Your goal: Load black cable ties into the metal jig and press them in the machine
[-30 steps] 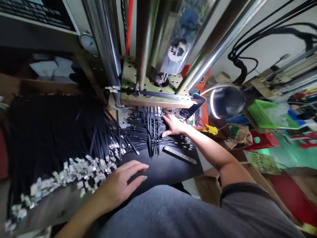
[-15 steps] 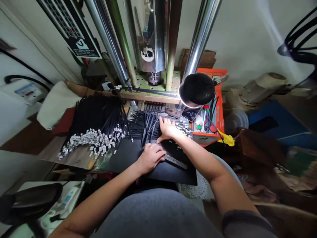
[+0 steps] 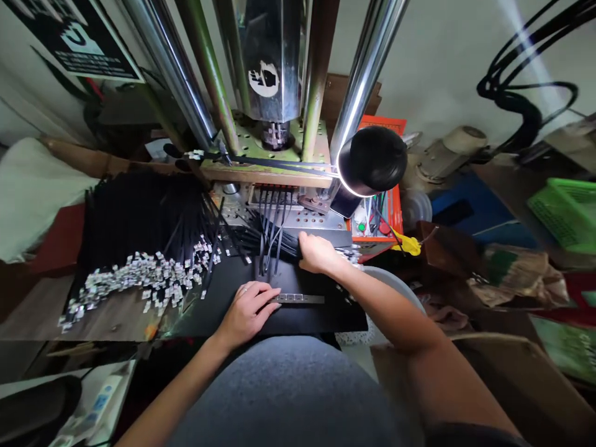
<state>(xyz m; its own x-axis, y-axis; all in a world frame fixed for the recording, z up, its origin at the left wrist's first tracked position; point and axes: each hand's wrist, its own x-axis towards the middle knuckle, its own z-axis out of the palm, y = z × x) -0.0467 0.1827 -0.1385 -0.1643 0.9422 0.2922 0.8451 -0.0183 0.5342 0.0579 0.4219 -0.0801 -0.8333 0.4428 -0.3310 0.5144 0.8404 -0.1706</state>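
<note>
My left hand (image 3: pixel 249 310) rests on the black mat (image 3: pixel 209 320), its fingers closed on the left end of a flat metal strip (image 3: pixel 302 298) with small square slots. My right hand (image 3: pixel 316 253) is closed round a bundle of black straps (image 3: pixel 279 241) in front of the machine. Several thin black straps (image 3: pixel 267 230) run from the machine's base toward me and end just beyond my left hand. White-tipped ends (image 3: pixel 349 254) of straps show to the right of my right wrist.
A large pile of black straps (image 3: pixel 139 217) with silvery ends lies at the left. Metal columns (image 3: pixel 372 74) and a round black lamp (image 3: pixel 375 161) stand ahead. An orange box (image 3: pixel 395 205) is at the right.
My left hand and the metal strip have shifted left, away from my right hand, and the strip lies more level. The strap bundle has gathered at my right hand. The view has turned slightly.
</note>
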